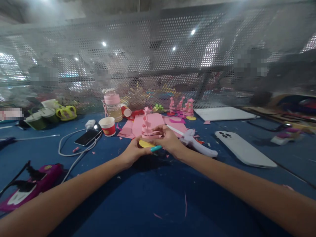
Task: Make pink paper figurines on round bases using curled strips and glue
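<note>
Both my hands meet at the middle of the blue table (148, 204). My left hand (134, 152) grips the yellow round base (145, 144) of a small pink paper tree (147, 126) that stands upright with a star on top. My right hand (170, 140) pinches the tree's lower pink tiers from the right side. A teal painted nail shows under the base. Right behind my right hand lies a white glue gun (197, 144) on the table.
Pink paper sheets (158, 121) lie behind the tree, with several finished pink trees (181, 106) further back. A red paper cup (108, 126), a pink bottle (112, 105), a phone with cable (87, 136), a white phone (244, 149) face down, and a purple glue gun (32, 187) surround my hands. A perforated metal screen (158, 59) closes the back.
</note>
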{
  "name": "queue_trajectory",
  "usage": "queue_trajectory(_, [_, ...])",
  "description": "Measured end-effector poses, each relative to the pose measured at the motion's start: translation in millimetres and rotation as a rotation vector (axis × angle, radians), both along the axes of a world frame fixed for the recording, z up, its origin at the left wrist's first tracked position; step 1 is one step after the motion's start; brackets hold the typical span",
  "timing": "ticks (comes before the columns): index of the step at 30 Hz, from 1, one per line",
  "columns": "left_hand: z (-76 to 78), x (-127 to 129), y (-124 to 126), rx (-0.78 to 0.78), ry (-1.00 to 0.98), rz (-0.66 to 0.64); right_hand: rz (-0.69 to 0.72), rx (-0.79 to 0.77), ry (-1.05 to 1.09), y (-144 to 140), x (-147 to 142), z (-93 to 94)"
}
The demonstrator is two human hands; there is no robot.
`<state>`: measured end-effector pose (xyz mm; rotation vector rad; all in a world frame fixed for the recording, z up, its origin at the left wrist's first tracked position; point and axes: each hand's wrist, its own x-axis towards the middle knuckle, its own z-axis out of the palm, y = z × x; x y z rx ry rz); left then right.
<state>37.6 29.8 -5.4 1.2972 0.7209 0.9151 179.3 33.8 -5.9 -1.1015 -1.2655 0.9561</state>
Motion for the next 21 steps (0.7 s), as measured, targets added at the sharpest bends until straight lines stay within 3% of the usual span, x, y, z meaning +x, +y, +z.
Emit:
queue_trajectory(4, [-2.3, -0.5, 1.7, 0.015, 0.017, -0.002, -0.027, -0.017, 0.042, -3.2, -3.5, 0.5])
queue_trajectory(10, [-4.2, -0.4, 2.6, 0.004, -0.007, -0.005, 0.126, -0.103, 0.199, -11.7, -6.8, 3.4])
queue_trajectory(21, [-0.6, 1.4, 0.4, -0.012, 0.03, -0.022, 0.104, -0.158, 0.337, -19.4, -11.4, 9.8])
